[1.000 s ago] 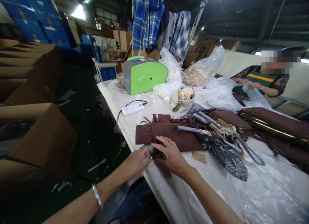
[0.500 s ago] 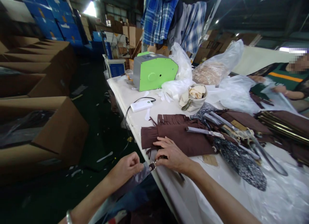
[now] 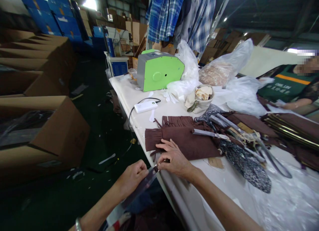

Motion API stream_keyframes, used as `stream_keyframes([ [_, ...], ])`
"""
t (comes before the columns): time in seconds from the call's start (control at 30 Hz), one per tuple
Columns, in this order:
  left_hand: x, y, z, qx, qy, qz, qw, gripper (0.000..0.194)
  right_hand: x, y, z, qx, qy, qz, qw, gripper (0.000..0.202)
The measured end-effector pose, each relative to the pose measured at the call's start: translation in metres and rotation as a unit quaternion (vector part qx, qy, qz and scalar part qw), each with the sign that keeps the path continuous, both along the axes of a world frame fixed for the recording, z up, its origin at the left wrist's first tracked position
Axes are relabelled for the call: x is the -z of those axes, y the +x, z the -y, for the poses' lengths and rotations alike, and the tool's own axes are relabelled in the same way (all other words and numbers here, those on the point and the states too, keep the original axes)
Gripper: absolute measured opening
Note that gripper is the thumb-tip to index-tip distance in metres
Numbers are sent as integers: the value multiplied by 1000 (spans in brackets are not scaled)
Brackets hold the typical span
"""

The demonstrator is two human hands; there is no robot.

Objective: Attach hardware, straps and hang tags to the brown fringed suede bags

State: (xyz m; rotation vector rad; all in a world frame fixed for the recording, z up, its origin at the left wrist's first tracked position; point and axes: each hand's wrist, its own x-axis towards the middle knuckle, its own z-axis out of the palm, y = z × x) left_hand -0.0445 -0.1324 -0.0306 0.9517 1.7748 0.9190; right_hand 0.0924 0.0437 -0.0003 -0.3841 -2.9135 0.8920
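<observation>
At the table's near left edge, my left hand (image 3: 132,178) is closed on a dark strap (image 3: 140,190) covered in clear plastic, which hangs down past the edge. My right hand (image 3: 174,160) pinches the strap's metal clip (image 3: 156,168) between thumb and finger, its other fingers resting on a brown fringed bag (image 3: 189,144). The bag lies flat on the table, a tan paper tag (image 3: 215,162) by its lower edge. Across the bag's right side lies another wrapped strap (image 3: 209,133). A black-and-white speckled cloth (image 3: 246,168) lies to the right.
A green and grey machine (image 3: 161,73), a white power bank (image 3: 146,107) with a cable and a cream pouch (image 3: 199,100) stand farther back. More brown bags (image 3: 251,124) and clear plastic (image 3: 294,197) cover the right. Open cartons (image 3: 62,131) line the left; a co-worker (image 3: 289,83) is at far right.
My left hand has shifted slightly right and up, and more of the wrapped strap shows below it. My right hand keeps its pinch at the clip. The co-worker's hands have moved lower.
</observation>
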Motion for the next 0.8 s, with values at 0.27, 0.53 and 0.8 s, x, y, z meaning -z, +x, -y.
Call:
stream_keyframes([
  [0.27,1,25,-28,-23,43,-89,995,16,4,4,-6,-23,-37,-17,999,25],
  [0.53,13,15,-14,-29,19,106,994,41,6,8,-10,64,-130,-110,983,14],
  [0.8,5,19,-25,-10,11,75,997,32,15,7,-14,71,-139,-153,976,29],
])
